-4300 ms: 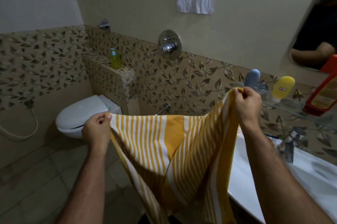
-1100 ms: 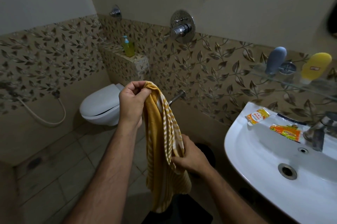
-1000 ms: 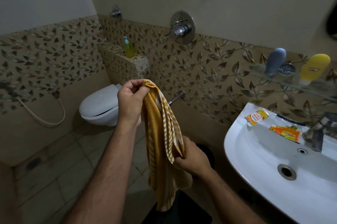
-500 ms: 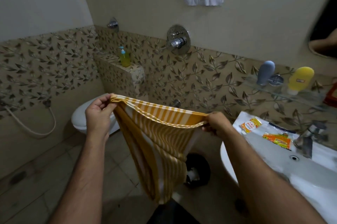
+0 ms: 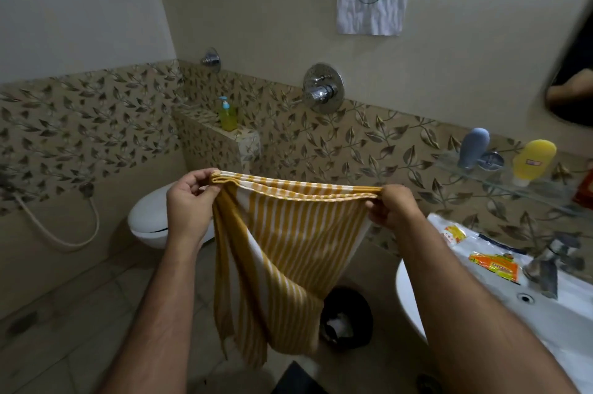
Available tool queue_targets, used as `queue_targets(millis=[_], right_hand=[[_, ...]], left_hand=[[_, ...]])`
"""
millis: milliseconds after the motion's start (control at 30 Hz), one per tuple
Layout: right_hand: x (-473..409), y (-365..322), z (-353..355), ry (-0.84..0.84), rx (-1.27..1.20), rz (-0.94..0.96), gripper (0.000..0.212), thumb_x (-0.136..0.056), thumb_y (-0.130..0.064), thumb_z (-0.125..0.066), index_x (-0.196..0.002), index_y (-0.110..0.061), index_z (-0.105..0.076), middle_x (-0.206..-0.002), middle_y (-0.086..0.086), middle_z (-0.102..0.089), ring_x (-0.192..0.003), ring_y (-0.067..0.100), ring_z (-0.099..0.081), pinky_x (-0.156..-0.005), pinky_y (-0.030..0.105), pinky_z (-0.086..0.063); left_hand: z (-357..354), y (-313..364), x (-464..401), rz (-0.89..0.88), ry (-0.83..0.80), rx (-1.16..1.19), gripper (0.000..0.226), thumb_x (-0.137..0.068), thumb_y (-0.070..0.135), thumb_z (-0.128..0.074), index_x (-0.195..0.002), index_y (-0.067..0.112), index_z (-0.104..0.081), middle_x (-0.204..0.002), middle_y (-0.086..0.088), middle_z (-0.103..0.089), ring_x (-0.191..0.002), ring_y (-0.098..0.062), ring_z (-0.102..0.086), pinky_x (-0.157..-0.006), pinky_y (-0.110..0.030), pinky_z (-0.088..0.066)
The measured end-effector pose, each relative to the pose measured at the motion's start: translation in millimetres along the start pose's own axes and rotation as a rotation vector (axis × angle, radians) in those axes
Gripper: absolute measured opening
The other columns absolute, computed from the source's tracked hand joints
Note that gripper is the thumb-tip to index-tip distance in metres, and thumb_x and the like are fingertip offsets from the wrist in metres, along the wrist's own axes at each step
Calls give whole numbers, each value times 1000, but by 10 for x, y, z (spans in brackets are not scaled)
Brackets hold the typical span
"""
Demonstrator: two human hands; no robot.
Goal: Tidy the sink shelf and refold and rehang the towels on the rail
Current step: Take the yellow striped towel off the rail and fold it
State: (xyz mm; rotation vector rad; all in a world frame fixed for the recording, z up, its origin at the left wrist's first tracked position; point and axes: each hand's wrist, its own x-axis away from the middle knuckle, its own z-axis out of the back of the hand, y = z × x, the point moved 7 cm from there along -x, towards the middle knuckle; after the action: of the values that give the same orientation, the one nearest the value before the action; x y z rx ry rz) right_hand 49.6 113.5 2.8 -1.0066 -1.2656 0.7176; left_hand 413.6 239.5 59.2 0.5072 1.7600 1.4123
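Head view: at frame centre, the left hand (image 5: 189,201) and right hand (image 5: 390,205) each pinch a top corner of the folded yellow-and-white striped cloth towel (image 5: 285,252), stretched level between them and hanging down. At right, the glass sink shelf (image 5: 532,183) carries a grey bottle (image 5: 474,148) and yellow bottle (image 5: 534,157) above the white ceramic sink (image 5: 481,323).

Left hand (image 5: 189,201) and right hand (image 5: 390,205) each pinch a top corner of the yellow-striped towel (image 5: 282,252), top edge taut and level, layers doubled, remainder hanging. Sink (image 5: 545,323) at 4 o'clock carries two sachets (image 5: 494,263). Glass shelf (image 5: 545,183) at 3 o'clock holds bottles. Toilet (image 5: 149,217) at 9 o'clock.
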Motion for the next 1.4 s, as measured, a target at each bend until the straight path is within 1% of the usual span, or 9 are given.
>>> queue_targets(millis=[233,433,600,733,933,1067,1133,1267,1400], right_hand=[[199,-375,-87,-84,-124,206,38,-86,2,-36,-101,-11,-69,-62,4,-53,-47,11,-44,-47,23,-35],[369,-659,-113,-157,-135,313,29,-91,-1,-47,-97,-15,-72,-59,4,-56,-40,7,-43,-43,19,-37],[549,-647,-177,-193,271,374,28,-99,-7,-44,-104,-10,-71,-76,11,-61,-48,10,-48,-39,21,-37],[546,-720,-30,-76,172,429,30,-96,-6,-41,-97,-8,-71,-72,9,-62,-49,12,-52,-43,20,-42],[609,-799,75,-151,156,524,22,-91,-5,-52,-97,-12,-72,-81,8,-72,-65,14,-70,-53,25,-51],[668,-780,-58,-264,564,699,40,-81,-1,-73,-117,-15,-68,-98,3,-74,-85,16,-72,-68,28,-58],[705,-898,35,-108,598,825,28,-81,-10,-76,-109,-13,-72,-89,2,-74,-76,17,-71,-62,27,-58],[902,-1214,205,72,341,1129,14,-84,-31,-72,-92,-20,-75,-77,-4,-73,-69,15,-70,-62,32,-56],[690,-895,-53,31,832,984,22,-89,-33,-66,-77,-15,-71,-71,-3,-71,-69,19,-69,-63,37,-57]], left_hand=[[194,-248,-75,150,117,37,21,-91,-2,-59,-105,14,-62,-79,0,-67,-50,0,-61,-37,-12,-39],[315,-492,-62,239,164,68,21,-93,-3,-56,-110,9,-57,-81,-3,-64,-61,-4,-62,-46,-13,-49],[304,-670,-106,320,179,23,21,-95,-3,-55,-114,7,-56,-90,-8,-64,-70,-10,-64,-53,-13,-53],[240,-669,-99,266,172,-23,24,-94,-2,-55,-116,8,-56,-97,-9,-64,-75,-11,-66,-63,-16,-57],[204,-452,-275,173,179,-54,21,-94,2,-56,-109,16,-59,-105,-10,-67,-75,-7,-65,-69,-21,-54],[-31,-300,-281,112,18,-171,26,-91,0,-58,-99,24,-61,-105,-7,-68,-84,-14,-67,-79,-33,-58],[12,-272,-303,119,62,-144,26,-90,2,-59,-97,26,-62,-104,-5,-68,-94,-20,-67,-86,-39,-57],[90,-170,-342,79,170,-67,20,-93,4,-59,-108,17,-61,-101,-3,-66,-87,-13,-65,-79,-27,-56],[-67,-445,-216,213,41,-206,21,-91,3,-59,-111,9,-63,-96,-10,-68,-70,-13,-59,-73,-31,-55]])
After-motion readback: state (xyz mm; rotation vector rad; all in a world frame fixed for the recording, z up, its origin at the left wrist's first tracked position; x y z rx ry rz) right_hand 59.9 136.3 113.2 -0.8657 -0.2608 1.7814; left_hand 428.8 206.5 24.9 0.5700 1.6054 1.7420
